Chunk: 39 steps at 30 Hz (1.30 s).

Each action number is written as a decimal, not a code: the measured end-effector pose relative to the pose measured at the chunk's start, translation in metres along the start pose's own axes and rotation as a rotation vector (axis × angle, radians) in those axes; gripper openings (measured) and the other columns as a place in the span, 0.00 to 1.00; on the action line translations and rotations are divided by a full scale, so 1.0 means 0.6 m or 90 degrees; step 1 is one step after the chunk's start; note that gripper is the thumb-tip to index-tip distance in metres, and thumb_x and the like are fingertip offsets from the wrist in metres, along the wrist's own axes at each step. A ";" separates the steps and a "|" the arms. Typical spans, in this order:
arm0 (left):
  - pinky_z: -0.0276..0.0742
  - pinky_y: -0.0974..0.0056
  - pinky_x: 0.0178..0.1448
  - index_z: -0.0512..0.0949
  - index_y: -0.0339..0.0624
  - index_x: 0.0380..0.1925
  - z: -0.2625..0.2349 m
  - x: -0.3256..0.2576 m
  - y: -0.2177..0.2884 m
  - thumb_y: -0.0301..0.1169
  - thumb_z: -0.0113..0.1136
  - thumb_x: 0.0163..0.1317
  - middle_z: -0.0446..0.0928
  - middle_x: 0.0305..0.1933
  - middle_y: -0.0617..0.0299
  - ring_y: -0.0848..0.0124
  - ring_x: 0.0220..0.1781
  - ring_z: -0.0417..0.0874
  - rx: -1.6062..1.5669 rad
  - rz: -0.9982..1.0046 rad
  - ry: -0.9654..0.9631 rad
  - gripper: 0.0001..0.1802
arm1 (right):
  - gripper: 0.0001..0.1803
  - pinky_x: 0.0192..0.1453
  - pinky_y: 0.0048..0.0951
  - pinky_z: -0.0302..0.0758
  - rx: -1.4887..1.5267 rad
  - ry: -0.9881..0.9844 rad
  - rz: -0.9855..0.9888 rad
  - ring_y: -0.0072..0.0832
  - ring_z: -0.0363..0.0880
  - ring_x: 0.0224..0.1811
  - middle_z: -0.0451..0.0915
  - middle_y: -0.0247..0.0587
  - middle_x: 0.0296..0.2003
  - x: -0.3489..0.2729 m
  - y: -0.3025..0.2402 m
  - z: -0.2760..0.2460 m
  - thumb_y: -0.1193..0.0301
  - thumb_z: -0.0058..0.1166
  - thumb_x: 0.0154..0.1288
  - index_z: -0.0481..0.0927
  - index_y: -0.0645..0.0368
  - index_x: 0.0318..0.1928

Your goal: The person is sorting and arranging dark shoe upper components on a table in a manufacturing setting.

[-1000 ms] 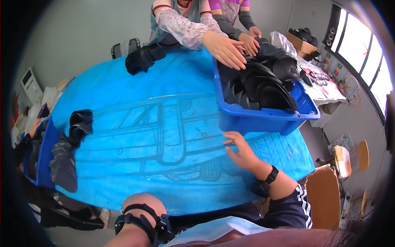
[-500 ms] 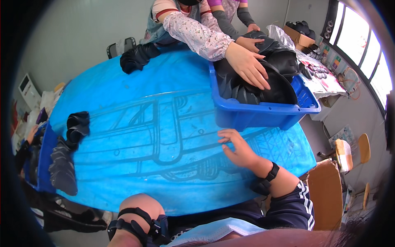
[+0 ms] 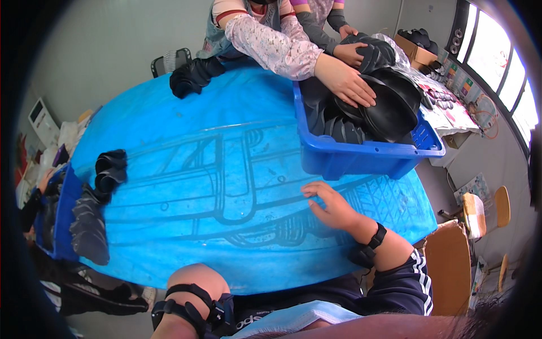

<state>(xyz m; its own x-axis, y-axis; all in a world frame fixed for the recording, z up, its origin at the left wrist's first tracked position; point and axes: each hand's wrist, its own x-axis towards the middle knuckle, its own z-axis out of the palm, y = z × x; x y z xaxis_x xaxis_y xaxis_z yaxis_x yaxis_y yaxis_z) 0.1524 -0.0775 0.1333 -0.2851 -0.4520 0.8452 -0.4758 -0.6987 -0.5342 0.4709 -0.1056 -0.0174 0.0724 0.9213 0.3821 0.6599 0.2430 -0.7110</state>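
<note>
My right hand (image 3: 329,207) is over the blue-covered table (image 3: 265,195), fingers spread and thumb apart, holding nothing. It is nearest to the front of a blue plastic crate (image 3: 367,161), apart from it. Black curved shell-like pieces (image 3: 389,110) fill the crate, several of them nested. My left forearm (image 3: 197,278) is bent at the table's front edge, a black strap round it; the left hand lies beyond the lower edge of the picture. A co-worker's hand (image 3: 347,82) in a floral sleeve rests on the pieces in the crate.
Another co-worker with grey sleeves (image 3: 316,34) grasps a black stack behind the crate. Black nested pieces (image 3: 195,76) lie at the far edge, more stacks (image 3: 90,229) at the left beside another blue crate (image 3: 66,217). A cardboard box (image 3: 446,265) stands right of my arm.
The whole view has shifted slightly. The co-workers' hands and the black pieces in the crate have moved a little; my right hand keeps its spread pose over the table.
</note>
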 end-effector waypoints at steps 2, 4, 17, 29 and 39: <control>0.63 0.61 0.55 0.68 0.30 0.46 -0.003 -0.008 -0.012 0.19 0.45 0.53 0.70 0.49 0.55 0.65 0.50 0.69 -0.050 0.071 0.089 0.17 | 0.15 0.47 0.32 0.70 -0.112 0.072 -0.088 0.40 0.71 0.44 0.70 0.47 0.42 0.004 0.002 0.001 0.80 0.44 0.54 0.68 0.61 0.45; 0.63 0.60 0.56 0.65 0.30 0.49 -0.009 -0.030 -0.031 0.21 0.46 0.53 0.68 0.51 0.56 0.65 0.50 0.70 -0.109 0.145 0.186 0.20 | 0.14 0.47 0.34 0.69 -0.131 0.116 -0.106 0.41 0.71 0.44 0.71 0.47 0.41 0.008 0.001 0.001 0.81 0.44 0.53 0.69 0.62 0.43; 0.67 0.63 0.33 0.71 0.46 0.27 0.038 -0.115 -0.139 0.27 0.51 0.51 0.73 0.28 0.61 0.67 0.31 0.74 0.146 -0.440 -0.073 0.02 | 0.13 0.59 0.41 0.55 -0.644 0.551 0.040 0.36 0.70 0.47 0.73 0.43 0.42 0.007 -0.028 -0.142 0.73 0.47 0.51 0.74 0.61 0.40; 0.48 0.53 0.65 0.60 0.40 0.56 0.152 -0.283 -0.235 0.35 0.56 0.52 0.59 0.60 0.51 0.54 0.63 0.56 0.097 -0.658 -0.670 0.31 | 0.12 0.55 0.36 0.57 -0.571 0.438 0.038 0.33 0.70 0.45 0.75 0.38 0.39 0.002 -0.022 -0.163 0.69 0.48 0.52 0.75 0.59 0.39; 0.53 0.53 0.63 0.68 0.38 0.41 0.204 -0.286 -0.278 0.45 0.57 0.50 0.68 0.50 0.53 0.57 0.58 0.64 0.096 -0.581 -0.629 0.25 | 0.15 0.55 0.36 0.55 -0.558 0.418 0.014 0.33 0.69 0.45 0.74 0.38 0.40 -0.009 -0.010 -0.167 0.67 0.49 0.51 0.74 0.58 0.40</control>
<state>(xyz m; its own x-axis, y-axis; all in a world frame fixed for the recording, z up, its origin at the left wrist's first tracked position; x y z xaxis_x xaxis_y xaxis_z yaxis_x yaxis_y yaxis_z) 0.3825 0.0488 0.0752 0.8234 0.0403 0.5661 -0.0590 -0.9860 0.1560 0.5417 -0.1423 0.0442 0.3036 0.5180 0.7997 0.9376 -0.3119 -0.1538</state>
